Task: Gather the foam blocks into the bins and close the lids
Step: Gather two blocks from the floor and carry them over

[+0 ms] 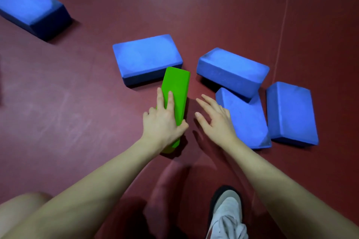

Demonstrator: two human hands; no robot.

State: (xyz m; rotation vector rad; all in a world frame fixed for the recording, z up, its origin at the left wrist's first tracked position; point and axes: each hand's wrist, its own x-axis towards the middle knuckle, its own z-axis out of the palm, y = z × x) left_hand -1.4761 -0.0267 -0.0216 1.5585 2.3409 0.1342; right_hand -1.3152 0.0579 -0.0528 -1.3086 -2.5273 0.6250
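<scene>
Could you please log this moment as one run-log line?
left hand grips green block | right hand open, empty | five blue blocks on floor | bins unseen

The green block's (175, 91) near end hides under the left hand (162, 122); beside it, the shoe (226, 213) is cut off below.

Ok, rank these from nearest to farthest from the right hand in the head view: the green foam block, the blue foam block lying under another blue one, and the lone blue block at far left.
1. Blue foam block lying under another: right beside the right hand.
2. Green foam block: just left, held in the left hand.
3. Lone blue foam block: far upper left.
</scene>
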